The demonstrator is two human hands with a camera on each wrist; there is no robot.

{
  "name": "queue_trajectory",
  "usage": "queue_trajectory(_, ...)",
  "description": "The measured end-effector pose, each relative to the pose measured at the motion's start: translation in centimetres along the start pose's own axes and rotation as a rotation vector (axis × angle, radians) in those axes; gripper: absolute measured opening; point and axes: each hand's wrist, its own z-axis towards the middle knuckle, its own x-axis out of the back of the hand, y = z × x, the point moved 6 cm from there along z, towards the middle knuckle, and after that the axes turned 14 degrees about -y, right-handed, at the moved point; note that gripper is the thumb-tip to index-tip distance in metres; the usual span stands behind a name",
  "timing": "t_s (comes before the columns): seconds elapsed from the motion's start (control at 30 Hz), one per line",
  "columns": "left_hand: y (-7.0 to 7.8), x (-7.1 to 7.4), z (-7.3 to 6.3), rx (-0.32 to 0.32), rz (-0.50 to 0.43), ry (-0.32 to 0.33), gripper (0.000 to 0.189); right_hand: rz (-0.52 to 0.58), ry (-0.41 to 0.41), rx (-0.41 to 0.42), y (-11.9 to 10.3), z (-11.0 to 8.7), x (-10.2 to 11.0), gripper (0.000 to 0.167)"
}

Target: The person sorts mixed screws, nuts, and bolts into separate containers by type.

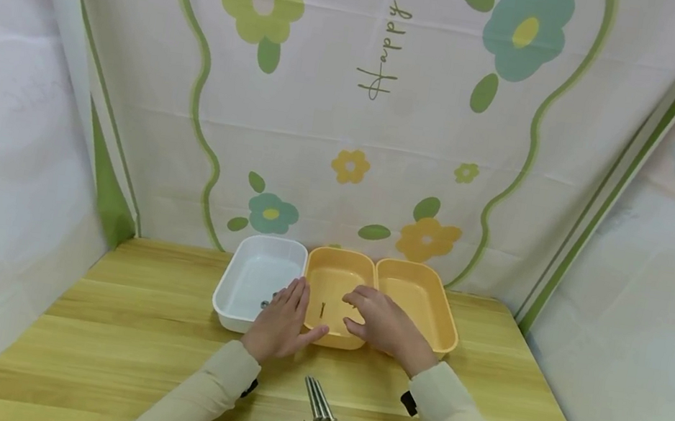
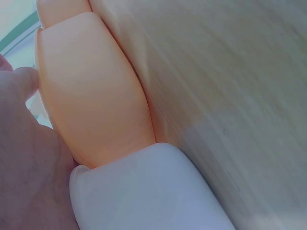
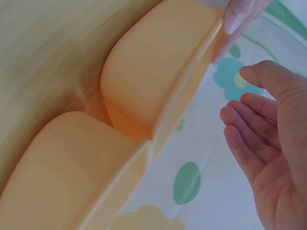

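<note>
Head view, left fingers (image 1: 296, 295) straight over white rim (image 1: 305, 260), right fingers (image 1: 360, 294) loose (gap between)

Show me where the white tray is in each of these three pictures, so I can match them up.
Head: the white tray is just left of centre, the leftmost of three trays.
Left wrist: the white tray is at the bottom, just left of centre.
Right wrist: not visible.
Shared landmark: the middle yellow tray, at centre-left in the left wrist view and at upper centre in the right wrist view.
</note>
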Motion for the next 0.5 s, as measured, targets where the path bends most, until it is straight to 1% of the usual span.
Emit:
queue_trajectory(0.23, -0.1, -0.3, 0.1, 0.0, 0.001, -0.007, 0.099, -0.078, -0.033, 0.043, -1.5, -1.1, 0.8, 0.036)
queue_trajectory(0.5, 0.0, -0.1, 0.1, -0.009, 0.016, 0.007, 0.099, -0.083, -0.084, 0.084, -3.3, -3.2, 1.9, 0.035)
